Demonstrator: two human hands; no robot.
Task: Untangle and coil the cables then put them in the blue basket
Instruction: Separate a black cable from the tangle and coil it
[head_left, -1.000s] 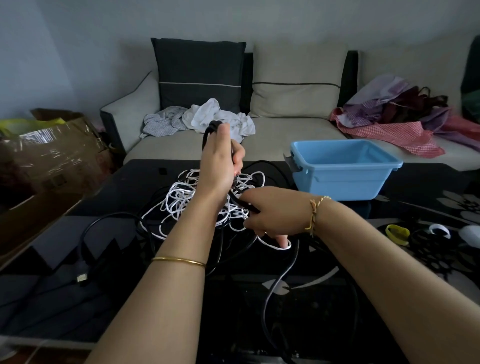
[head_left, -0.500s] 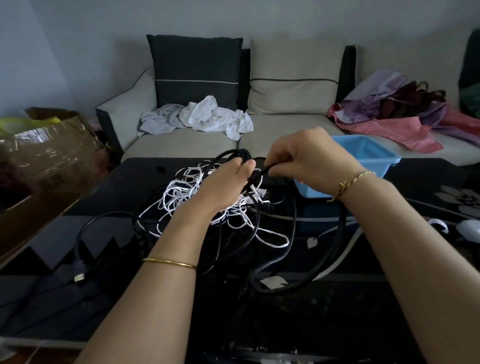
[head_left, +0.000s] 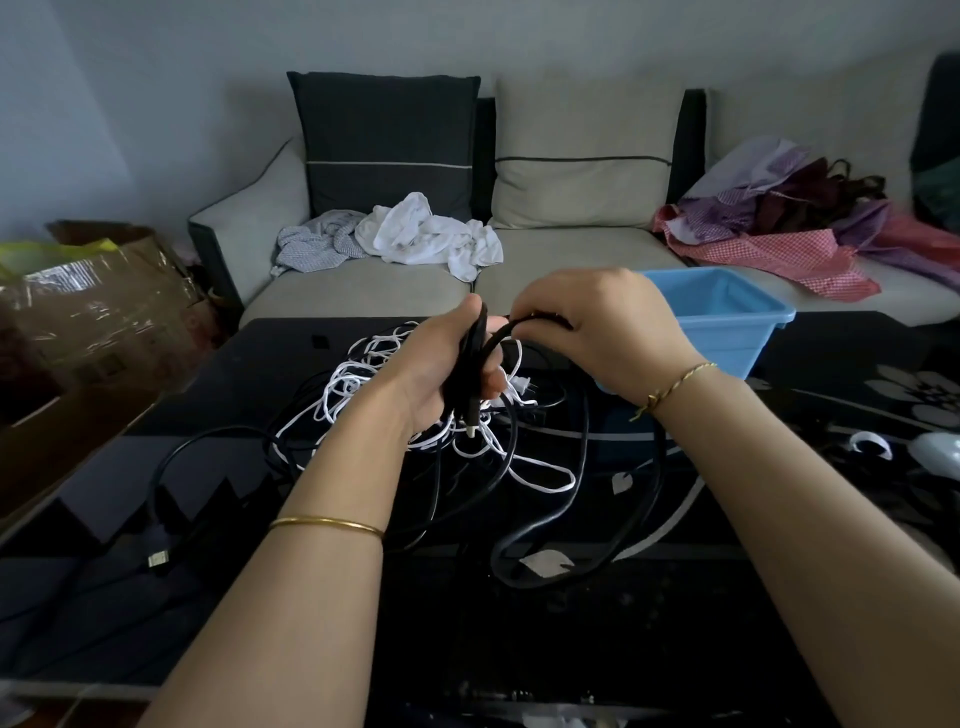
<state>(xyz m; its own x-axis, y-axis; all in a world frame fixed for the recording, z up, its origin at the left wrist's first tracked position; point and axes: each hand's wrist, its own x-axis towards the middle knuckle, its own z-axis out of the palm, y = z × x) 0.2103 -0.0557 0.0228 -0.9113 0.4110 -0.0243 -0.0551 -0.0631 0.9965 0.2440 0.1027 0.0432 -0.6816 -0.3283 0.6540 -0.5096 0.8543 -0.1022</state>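
My left hand grips several gathered loops of a black cable above the table, the plug end hanging below my palm. My right hand pinches the same black cable just right of the left hand, laying a strand over it. The cable's loose part loops down onto the black table in front. Beneath my hands lies a tangle of white cable mixed with other black cables. The blue basket stands behind my right hand, partly hidden by it.
A black cable with a metal plug trails off to the left on the table. Small white and pale objects lie at the table's right edge. A cardboard box stands at the left. Behind is a sofa with clothes.
My right hand rose from the tangle to meet the left hand, pulling the black cable up. The left hand lowered and turned, now holding gathered loops; the loose cable on the table shortened.
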